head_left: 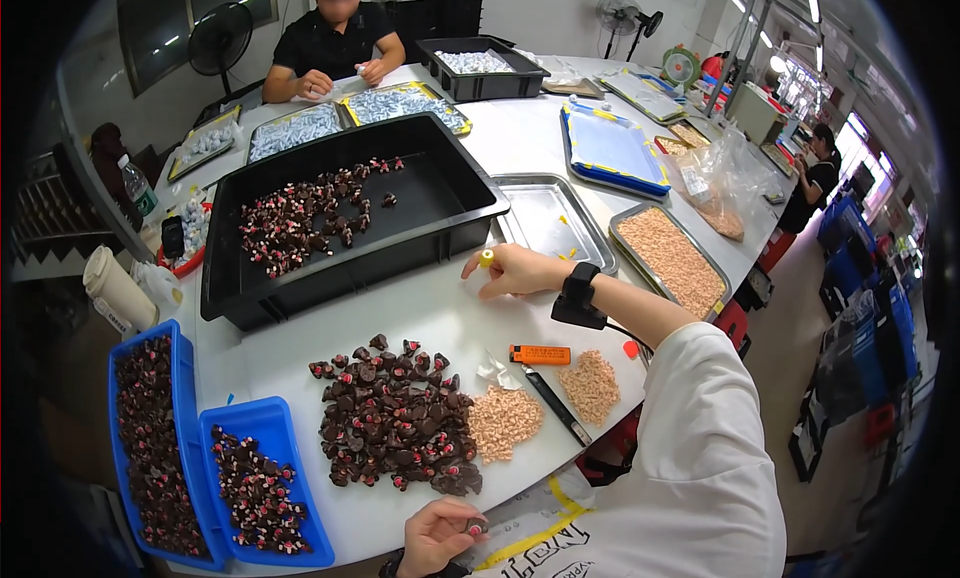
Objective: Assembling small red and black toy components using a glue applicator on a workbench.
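Note:
My left hand (440, 540), at the table's front edge, is closed on a small dark brown plastic piece (475, 526) with a reddish spot. My right hand (515, 271) reaches out over the white table, between the big black bin and a metal tray. Its thumb and forefinger are apart, nothing shows between them, and a yellow band (487, 258) sits on a finger. Between my hands lies a heap of brown and red pieces (390, 413). Against its right side rests a pile of tiny peach-coloured parts (505, 423).
The black bin (440, 243) holds scattered brown pieces. Two blue trays (265, 413) of pieces stand at the left. An orange lighter-like object (540, 355), a black-handled tool (558, 406) and another peach pile (590, 388) lie to the right. Across the table sits a person (335, 38).

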### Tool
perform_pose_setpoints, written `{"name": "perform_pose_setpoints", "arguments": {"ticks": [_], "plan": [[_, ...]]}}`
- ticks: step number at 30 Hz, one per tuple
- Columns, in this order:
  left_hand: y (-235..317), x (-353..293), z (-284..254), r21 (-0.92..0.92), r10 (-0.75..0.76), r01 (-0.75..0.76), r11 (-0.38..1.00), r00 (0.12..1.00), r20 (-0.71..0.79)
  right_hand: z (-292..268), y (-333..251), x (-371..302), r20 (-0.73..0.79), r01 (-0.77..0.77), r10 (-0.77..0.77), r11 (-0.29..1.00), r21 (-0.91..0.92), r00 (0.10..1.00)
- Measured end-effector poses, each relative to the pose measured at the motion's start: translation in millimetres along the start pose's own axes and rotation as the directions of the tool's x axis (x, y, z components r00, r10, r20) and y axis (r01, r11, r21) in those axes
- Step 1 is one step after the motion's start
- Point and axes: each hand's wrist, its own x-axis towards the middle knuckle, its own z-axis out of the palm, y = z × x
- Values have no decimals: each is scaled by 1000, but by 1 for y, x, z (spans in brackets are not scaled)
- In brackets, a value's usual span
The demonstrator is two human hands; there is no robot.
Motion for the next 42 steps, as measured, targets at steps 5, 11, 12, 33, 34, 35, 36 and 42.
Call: {"name": "perform_pose_setpoints", "arguments": {"ticks": [5,11,12,33,34,35,36,42], "plan": [[0,0,0,4,3,-3,1000,1000,2,6,-2,0,1,-59,59,997,46,998],[0,0,1,-37,-14,14,999,1000,-4,7,8,4,10,9,-9,1000,-25,1000],[0,0,1,-35,-15,14,999,1000,-2,8,9,5,2,7,-7,1000,-29,1000],[0,1,1,-24,-9,9,1000,1000,-5,12,34,17,-93,220,-239,959,-181,967],[0,1,1,-24,-6,6,1000,1000,-9,14,33,17,-89,240,-260,952,-188,961],[0,1,1,-20,-3,3,1000,1000,-7,15,31,15,-92,244,-265,951,-190,960],[1,1,1,-19,-15,15,1000,1000,-6,17,29,12,-130,189,-208,972,-143,970],[2,2,2,-32,-25,25,999,1000,-8,24,19,11,-269,53,-95,986,-159,958]]}}
